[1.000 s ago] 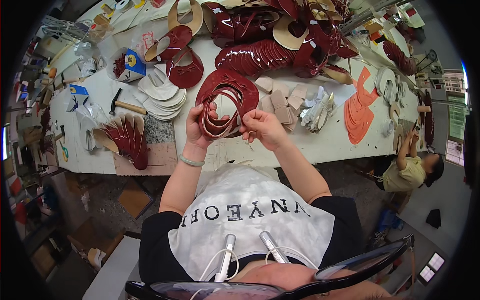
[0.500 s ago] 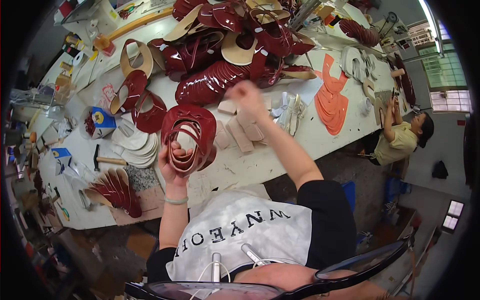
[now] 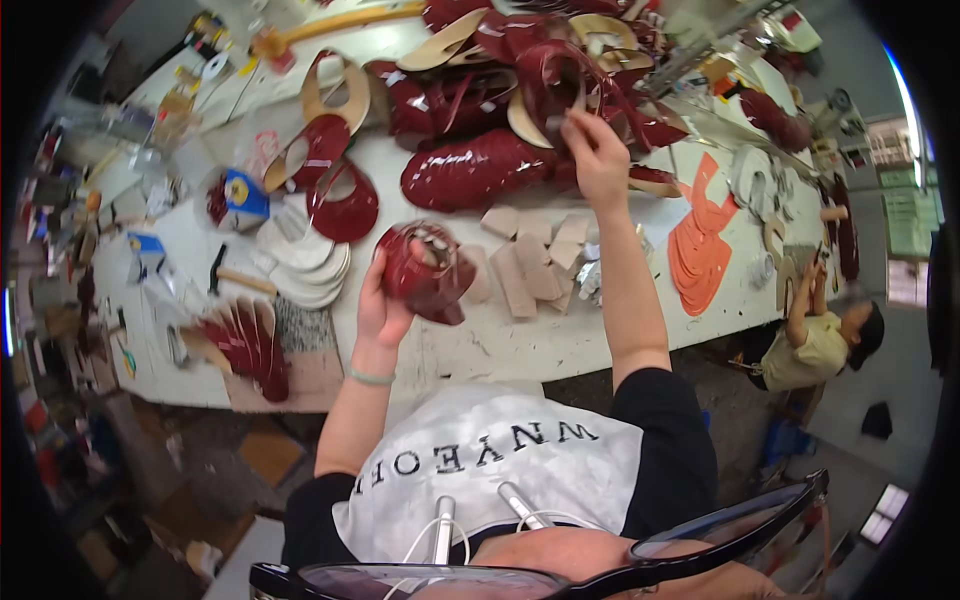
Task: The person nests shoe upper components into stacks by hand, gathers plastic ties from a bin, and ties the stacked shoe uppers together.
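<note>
My left hand (image 3: 379, 312) is wrapped round a nested bundle of glossy dark red shoe uppers (image 3: 430, 290), lifted over the near part of the table; its fingers reach inside the bundle. My right hand (image 3: 602, 165) stretches to the far pile, where its fingers pinch the lower edge of a dark red shoe upper (image 3: 548, 85). Just below that hand lies a long overlapped row of dark red leather pieces (image 3: 480, 172). Blur hides the exact grip of the fingertips. Beige rectangular pieces (image 3: 530, 275) lie between my forearms.
Coral-orange cut pieces (image 3: 698, 255) lie to the right, white stacked pieces (image 3: 305, 260) to the left. A hammer (image 3: 240, 280) rests beside fanned red pieces (image 3: 240, 345). On the far right a person in a yellow top (image 3: 808, 352) works at the table.
My right hand has moved up and away to the far pile and now grips an upper there. The bundle in my left hand has turned and tilted. The whole view has shifted.
</note>
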The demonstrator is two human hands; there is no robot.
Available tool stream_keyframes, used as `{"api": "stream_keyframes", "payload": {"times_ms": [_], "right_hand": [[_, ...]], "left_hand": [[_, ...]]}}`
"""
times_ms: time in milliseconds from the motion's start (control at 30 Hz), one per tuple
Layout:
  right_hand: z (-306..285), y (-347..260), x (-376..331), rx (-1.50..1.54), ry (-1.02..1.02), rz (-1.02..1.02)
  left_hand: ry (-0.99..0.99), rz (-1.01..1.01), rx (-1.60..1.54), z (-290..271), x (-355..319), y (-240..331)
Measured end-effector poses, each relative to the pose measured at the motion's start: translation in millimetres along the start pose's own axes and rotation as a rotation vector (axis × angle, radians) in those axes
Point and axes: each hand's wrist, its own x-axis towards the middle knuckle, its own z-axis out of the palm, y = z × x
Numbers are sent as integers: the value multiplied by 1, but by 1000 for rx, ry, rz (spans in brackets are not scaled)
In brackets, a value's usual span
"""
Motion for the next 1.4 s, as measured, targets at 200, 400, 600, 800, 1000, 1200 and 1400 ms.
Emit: {"api": "stream_keyframes", "payload": {"times_ms": [200, 400, 600, 800, 1000, 1200, 1400], "right_hand": [[-8, -75, -98, 251, -741, -128], [-5, -72, -132, 146, -592, 60], [4, -75, -121, 218, -468, 324], [15, -97, -147, 737, -964, 848], [57, -106, -180, 868, -863, 1052], [79, -93, -198, 739, -836, 1029], [107, -66, -157, 286, -963, 735]], "left_hand": [[-299, -127, -247, 15, 2, -8], [-45, -131, 0, -5, -32, -3], [-169, -177, -33, -7, -61, 12], [-249, -74, -186, -30, -67, 19], [-198, 30, -259, -28, -75, 22], [-171, 6, -150, -45, -72, 21], [-33, 131, -128, -61, -88, 48]]}}
